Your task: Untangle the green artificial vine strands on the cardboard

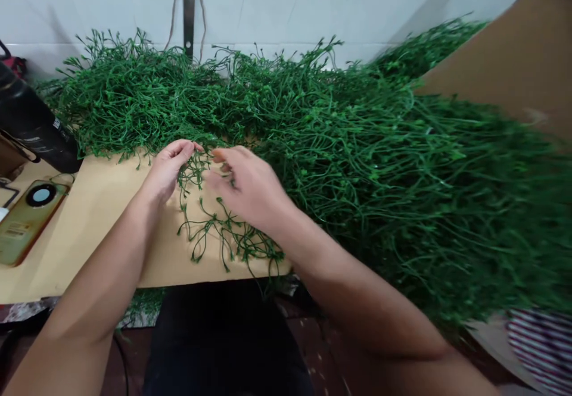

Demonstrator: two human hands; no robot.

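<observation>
Over the tan board (107,205), my left hand (172,164) pinches a thin green plastic sprig (194,172), whose branching stems hang below the fingertips. Just to its right is my right hand (245,181), blurred by motion, with thumb and fingers curled and apart; whether anything is between them is too smeared to tell. Several loose green sprigs (223,229) lie on the board below the hands, near its front edge. A thick heap of the same green stems (357,140) spreads behind the hands and far to the right.
A gold phone (22,229) lies at the left, beside a black bottle (33,119) that leans. Brown cardboard (513,56) stands at the upper right. A metal strip (189,15) is on the white wall behind. Striped cloth (540,348) shows at the lower right.
</observation>
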